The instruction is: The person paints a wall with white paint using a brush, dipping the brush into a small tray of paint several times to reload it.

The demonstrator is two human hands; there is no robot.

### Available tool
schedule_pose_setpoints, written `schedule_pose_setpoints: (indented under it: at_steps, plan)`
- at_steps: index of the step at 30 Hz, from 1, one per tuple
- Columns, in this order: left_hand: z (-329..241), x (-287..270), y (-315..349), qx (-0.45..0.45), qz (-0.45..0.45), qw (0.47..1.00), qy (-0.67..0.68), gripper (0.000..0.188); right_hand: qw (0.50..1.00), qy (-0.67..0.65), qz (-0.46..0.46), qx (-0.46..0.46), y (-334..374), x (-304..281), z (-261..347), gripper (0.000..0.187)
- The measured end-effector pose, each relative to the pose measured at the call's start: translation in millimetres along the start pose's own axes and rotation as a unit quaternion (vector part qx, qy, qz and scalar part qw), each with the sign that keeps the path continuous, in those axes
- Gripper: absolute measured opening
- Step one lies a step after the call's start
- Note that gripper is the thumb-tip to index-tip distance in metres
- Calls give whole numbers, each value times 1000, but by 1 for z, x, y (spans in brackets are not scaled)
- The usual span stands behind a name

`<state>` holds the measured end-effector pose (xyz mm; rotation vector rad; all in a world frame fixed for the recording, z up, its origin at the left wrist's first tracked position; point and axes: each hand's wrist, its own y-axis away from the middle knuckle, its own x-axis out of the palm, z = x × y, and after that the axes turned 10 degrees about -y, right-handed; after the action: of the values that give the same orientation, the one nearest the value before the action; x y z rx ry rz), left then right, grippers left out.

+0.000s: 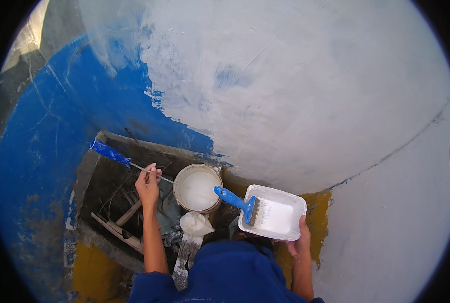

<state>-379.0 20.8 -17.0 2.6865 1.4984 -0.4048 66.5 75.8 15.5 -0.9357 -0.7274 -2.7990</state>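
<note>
My left hand (148,187) pinches the thin metal rod of a blue-handled tool (110,151), which looks like a paint roller frame. Its blue handle points away to the left, and the rod's other end reaches the rim of a round bucket (177,194) of white paint. I cannot make out whether that end dips in. Over on the right, my right hand (301,240) grips the side of a white plastic tray (296,206) with white paint in it. A blue-handled paintbrush (235,198) lies across the tray's left rim, its bristles inside.
A curved wall (306,91) rises ahead, white on the right and blue on the left. Below it, a concrete-edged pit (86,177) holds wood pieces (119,232) and debris. A whitish bag (196,223) sits by the bucket, above a paint-spattered board (187,252).
</note>
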Motion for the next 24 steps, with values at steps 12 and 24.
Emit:
schedule_pose_setpoints:
  at_steps: [12,24]
  plan:
    - [37,-25,116,-147,-82,984,51,26,999,15,32,17,-14,9,2,66]
    - [42,3,97,-193,29,981,20,50,1000,-8,18,11,-11,0,-4,67]
